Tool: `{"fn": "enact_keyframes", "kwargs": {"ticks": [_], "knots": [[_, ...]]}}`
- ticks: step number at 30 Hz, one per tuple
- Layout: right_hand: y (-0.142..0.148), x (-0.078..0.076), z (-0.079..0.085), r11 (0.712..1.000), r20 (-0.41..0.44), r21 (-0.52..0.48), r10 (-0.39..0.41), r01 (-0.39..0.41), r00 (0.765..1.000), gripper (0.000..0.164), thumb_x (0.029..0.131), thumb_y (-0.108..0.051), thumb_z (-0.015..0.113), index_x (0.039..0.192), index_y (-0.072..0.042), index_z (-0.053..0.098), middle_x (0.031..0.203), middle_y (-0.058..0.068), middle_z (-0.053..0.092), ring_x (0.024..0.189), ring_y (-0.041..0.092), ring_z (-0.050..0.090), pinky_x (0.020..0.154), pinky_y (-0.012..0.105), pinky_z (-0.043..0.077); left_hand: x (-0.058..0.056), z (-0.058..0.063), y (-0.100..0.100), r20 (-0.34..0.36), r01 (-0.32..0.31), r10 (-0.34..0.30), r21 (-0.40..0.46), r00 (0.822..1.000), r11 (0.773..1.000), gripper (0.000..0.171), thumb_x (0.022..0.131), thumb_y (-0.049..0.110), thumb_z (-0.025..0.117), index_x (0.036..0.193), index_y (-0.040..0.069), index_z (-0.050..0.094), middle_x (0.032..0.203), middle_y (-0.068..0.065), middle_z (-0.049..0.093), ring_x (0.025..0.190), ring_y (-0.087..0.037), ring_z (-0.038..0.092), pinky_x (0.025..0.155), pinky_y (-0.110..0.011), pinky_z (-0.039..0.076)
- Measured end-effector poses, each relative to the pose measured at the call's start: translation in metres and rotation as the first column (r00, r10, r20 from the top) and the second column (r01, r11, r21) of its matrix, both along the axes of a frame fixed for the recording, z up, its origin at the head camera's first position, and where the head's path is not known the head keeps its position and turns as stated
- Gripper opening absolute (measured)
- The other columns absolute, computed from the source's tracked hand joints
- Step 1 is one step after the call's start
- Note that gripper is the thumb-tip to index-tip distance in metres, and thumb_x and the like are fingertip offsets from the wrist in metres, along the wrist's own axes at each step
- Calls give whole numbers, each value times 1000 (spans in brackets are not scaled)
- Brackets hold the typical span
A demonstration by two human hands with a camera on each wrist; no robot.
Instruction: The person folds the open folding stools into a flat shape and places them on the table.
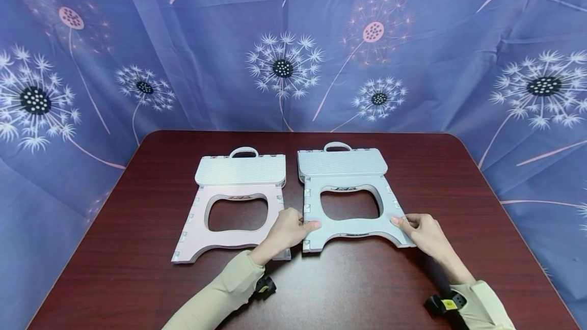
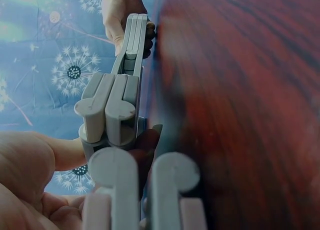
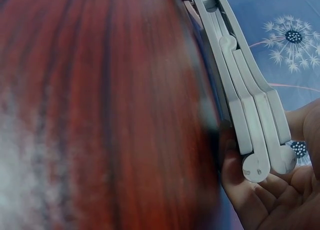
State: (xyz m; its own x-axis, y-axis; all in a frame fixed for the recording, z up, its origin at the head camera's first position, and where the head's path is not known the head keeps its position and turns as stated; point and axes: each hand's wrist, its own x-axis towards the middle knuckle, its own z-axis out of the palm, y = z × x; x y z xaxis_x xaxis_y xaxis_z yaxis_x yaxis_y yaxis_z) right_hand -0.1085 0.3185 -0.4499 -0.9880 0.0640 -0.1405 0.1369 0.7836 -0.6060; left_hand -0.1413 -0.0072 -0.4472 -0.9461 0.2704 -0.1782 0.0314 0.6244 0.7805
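Observation:
Two folded step stools lie flat side by side in the head view. The right one is a pale blue folding stool (image 1: pixel 348 225), with a ribbed top panel and a loop handle at its far end. My left hand (image 1: pixel 286 229) grips its left leg edge, thumb on top and fingers beneath. On the opposite leg my right hand (image 1: pixel 424 233) pinches the edge the same way, as the right wrist view also shows with the stool's folded legs (image 3: pixel 255 115). A pale pink folding stool (image 1: pixel 192 233) lies to the left, its right leg partly hidden behind my left hand.
Both stools lie on a dark red-brown wooden table (image 1: pixel 367 289) with rounded far corners. Behind and beside it hangs a blue cloth (image 1: pixel 220 39) printed with dandelions. The pink stool's leg ends (image 2: pixel 172 175) stand close to my left hand in the left wrist view.

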Motion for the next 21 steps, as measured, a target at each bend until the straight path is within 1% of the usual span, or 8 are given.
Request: {"fn": "enact_keyframes", "kwargs": {"ticks": [5, 12, 21], "knots": [[0, 0, 0, 1000, 9, -1, 2, -2, 1000, 53, 94, -42, 60, 114, 7, 66, 88, 7, 73, 78, 10, 56, 66, 23, 43, 0, 1, 0, 7, -3, 3, -1, 1000, 1000, 56, 85, 38, 72, 51, 20, 31, 48, 12, 23, 46, -5, 23, 43, -22, 22], [-1, 0, 0, 1000, 3, -1, -8, 8, 1000, 51, 94, -41, 60, 113, 6, 67, 85, 5, 72, 75, 8, 55, 65, 23, 43, 0, 0, 1, -12, 4, -4, -5, 1000, 1000, 56, 85, 37, 72, 52, 20, 30, 48, 13, 23, 47, -5, 22, 43, -22, 22], [-1, -1, 1, 1000, -8, 5, -11, 11, 1000, 49, 94, -40, 61, 111, 5, 68, 83, 5, 72, 74, 8, 54, 65, 23, 42, 0, 0, 0, -4, 6, -6, 6, 1000, 1000, 57, 86, 36, 72, 51, 20, 29, 47, 13, 22, 46, -4, 22, 43, -21, 20]]}}
